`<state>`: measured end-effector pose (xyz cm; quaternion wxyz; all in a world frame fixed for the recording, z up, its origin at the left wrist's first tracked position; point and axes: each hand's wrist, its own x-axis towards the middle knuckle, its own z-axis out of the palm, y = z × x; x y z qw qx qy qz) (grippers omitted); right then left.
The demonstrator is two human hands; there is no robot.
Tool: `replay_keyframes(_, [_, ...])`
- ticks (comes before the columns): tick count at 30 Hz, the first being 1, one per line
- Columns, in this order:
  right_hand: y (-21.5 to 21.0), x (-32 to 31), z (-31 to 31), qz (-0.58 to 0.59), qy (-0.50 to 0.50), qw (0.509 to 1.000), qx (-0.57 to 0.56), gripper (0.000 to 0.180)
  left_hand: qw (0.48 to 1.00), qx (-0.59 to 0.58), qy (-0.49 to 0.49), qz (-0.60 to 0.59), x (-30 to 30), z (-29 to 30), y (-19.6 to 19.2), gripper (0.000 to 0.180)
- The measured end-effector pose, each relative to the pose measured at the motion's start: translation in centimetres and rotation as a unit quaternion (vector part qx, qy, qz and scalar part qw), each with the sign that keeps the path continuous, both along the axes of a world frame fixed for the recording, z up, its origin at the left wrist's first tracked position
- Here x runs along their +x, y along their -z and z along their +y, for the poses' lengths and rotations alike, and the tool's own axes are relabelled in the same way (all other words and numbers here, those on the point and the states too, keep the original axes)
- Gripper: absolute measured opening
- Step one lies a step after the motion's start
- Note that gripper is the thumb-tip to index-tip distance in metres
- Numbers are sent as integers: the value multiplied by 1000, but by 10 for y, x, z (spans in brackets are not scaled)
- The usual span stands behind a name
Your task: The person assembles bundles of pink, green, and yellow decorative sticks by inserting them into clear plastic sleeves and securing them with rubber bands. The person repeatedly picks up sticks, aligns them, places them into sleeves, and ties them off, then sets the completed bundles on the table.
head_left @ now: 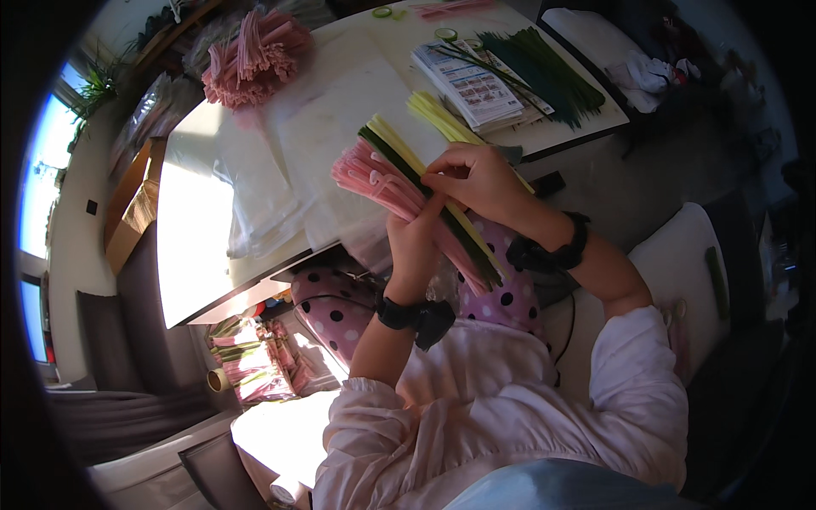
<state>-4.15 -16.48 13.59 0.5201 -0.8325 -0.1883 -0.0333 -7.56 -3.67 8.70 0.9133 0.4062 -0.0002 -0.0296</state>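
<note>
My left hand (411, 246) is wrapped round a bundle of fuzzy chenille stems, held tilted above my lap. Pink stems (374, 176) make up its left side, with a band of dark green stems (396, 155) and then yellow stems (393, 138) beside them. At the bundle's right side, my right hand (483, 180) has its thumb and fingertips pinched together close to the left thumb. Whatever those fingertips hold is too small or hidden to make out. Just beyond the right hand, more yellow stems (438, 115) lie on the white table (348, 64).
A pink stem pile (255, 59) sits at the far left, dark green stems (552, 72) at the far right by printed sheets (467, 89). Clear plastic bags (263, 208) cover the table's left part. A green tape roll (445, 35) lies behind. Bagged mixed stems (259, 361) stand lower left.
</note>
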Motion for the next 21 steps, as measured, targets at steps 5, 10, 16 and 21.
replay_keyframes(5, [35,64,-24,-15,75,994,-83,22,999,-2,8,54,-6,26,9,22])
replay_keyframes(10, [91,117,-31,-48,206,930,-300,22,996,-7,-16,84,0,36,20,26])
replay_keyframes(16, [102,135,-26,38,233,914,-331,17,994,-11,-3,105,2,40,32,26])
replay_keyframes(21, [51,102,-28,-12,200,970,-139,17,994,-18,9,109,6,39,33,27])
